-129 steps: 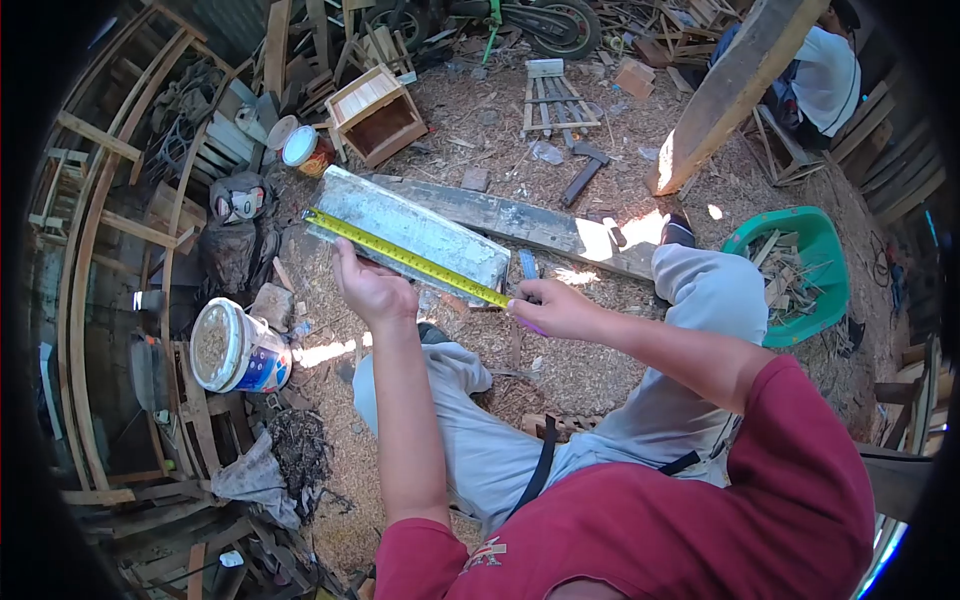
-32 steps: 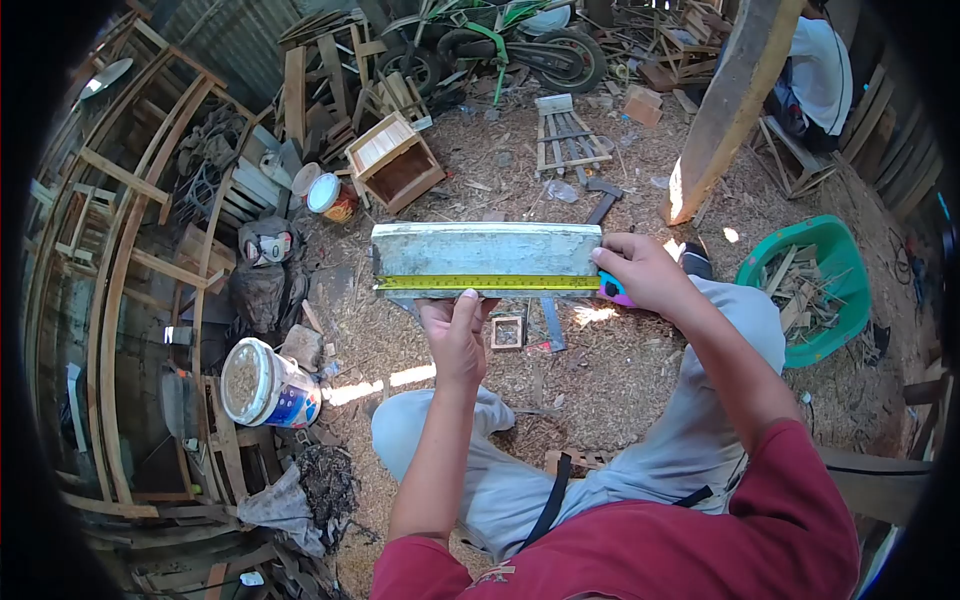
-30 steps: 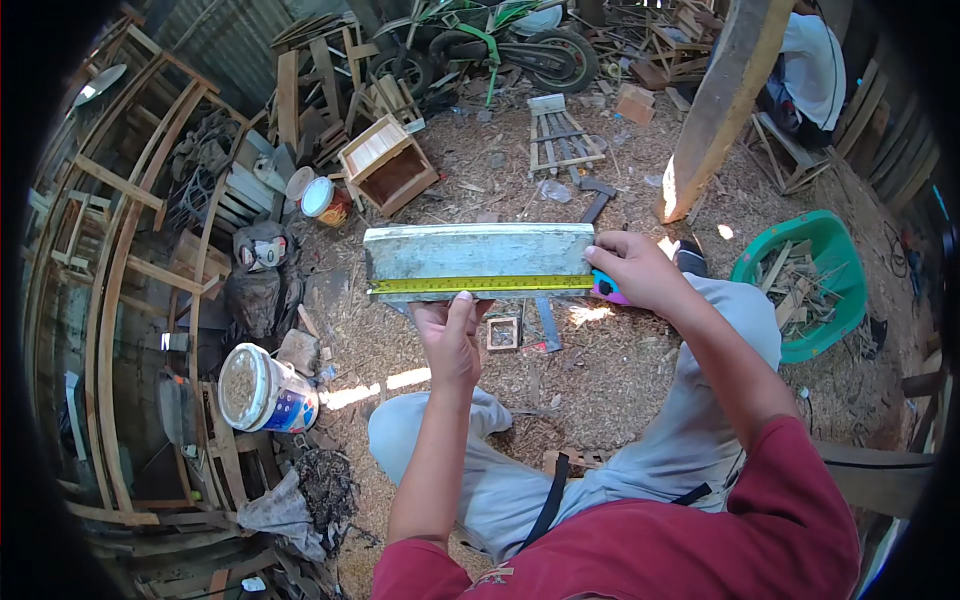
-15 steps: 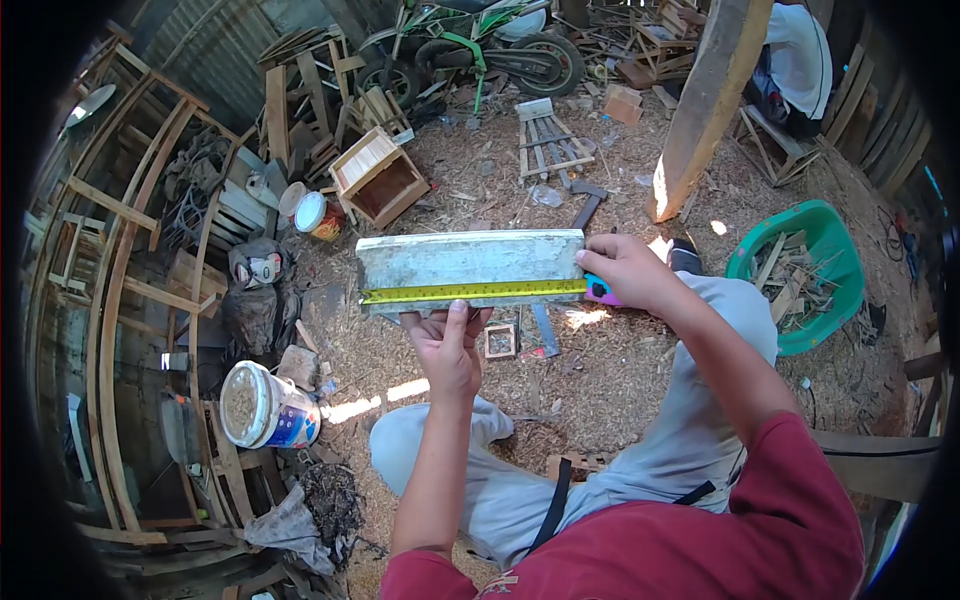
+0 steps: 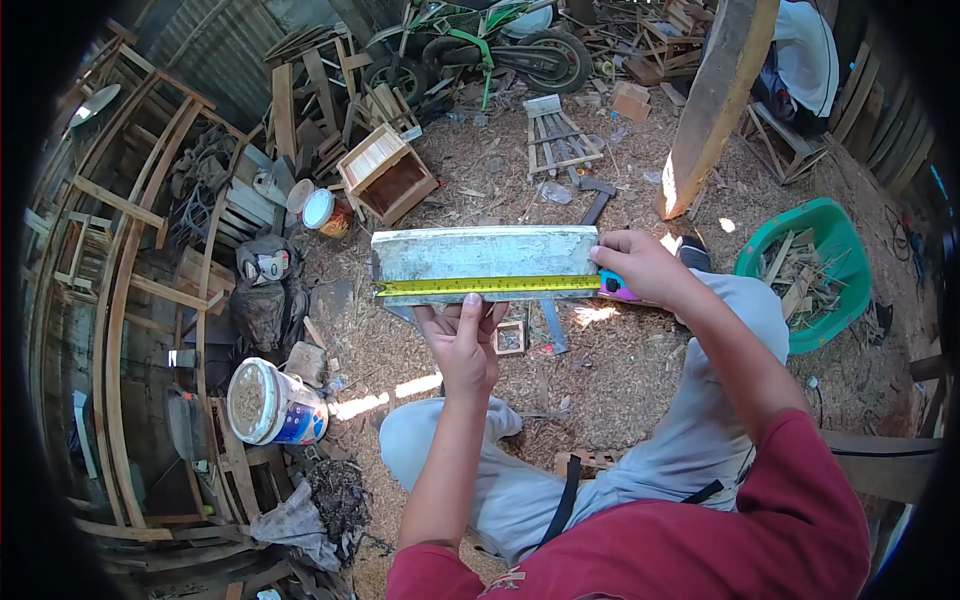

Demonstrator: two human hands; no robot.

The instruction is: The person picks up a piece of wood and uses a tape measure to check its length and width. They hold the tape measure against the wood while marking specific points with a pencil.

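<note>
A weathered, whitish board is held level in front of me. Along its lower edge runs the yellow blade of a tape measure, whose pink and blue case sits at the board's right end. My left hand supports the board from below, its thumb pressed on the tape blade and its fingers behind. My right hand closes around the case and the board's right end together; some of its fingers are hidden. Just below the board, a small square wooden frame and a flat metal strip lie on the floor.
A green tub of wood scraps stands at right, near a leaning wooden post. Behind it sits another person. A wooden box, a hammer, a white bucket and a motorbike are around me.
The board, tape measure and both hands appear slightly further right, as does most of the surrounding scene. My grip on them looks the same.
</note>
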